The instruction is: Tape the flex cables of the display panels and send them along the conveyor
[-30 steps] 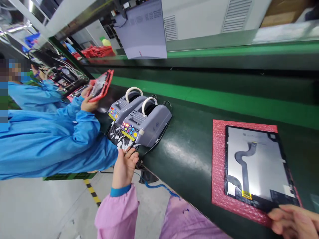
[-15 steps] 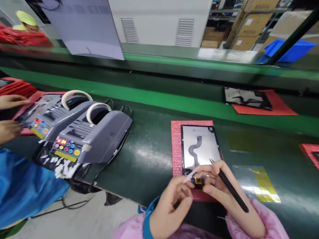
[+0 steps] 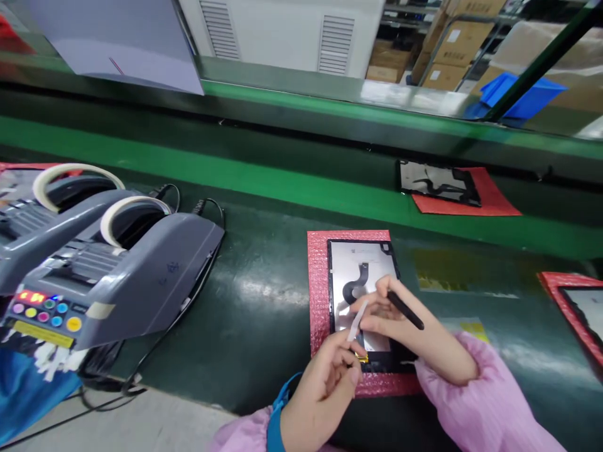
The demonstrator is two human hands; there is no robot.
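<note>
My left hand (image 3: 325, 383), with a blue band at the wrist, is closed with a narrow white strip (image 3: 358, 321) at its fingertips. My right hand (image 3: 398, 328) grips black tweezers (image 3: 406, 310), their rear end slanting back over the hand. Its fingertips meet the strip's upper end; the tweezer tips are hidden. Under both hands lies a tablet screen panel (image 3: 346, 254), silver back up, bearing a dark wavy flex cable (image 3: 354, 290). Yellow film (image 3: 362, 358) shows by my left fingertips. Beneath the panel is a pink bubble-wrap sheet (image 3: 319, 276).
Two grey tape dispensers (image 3: 155, 282) with white tape rolls stand at left, cables trailing. Another panel (image 3: 438, 182) rests on a red sheet (image 3: 494, 191) at the back; a third panel (image 3: 586, 307) is at the right edge. Clear film with yellow pieces (image 3: 475, 331) lies right of my hands.
My right hand has moved up and left over the panel, and its fingertips now meet the white strip. The camera view has swung right, leaving the neighbouring person's hands out of sight.
</note>
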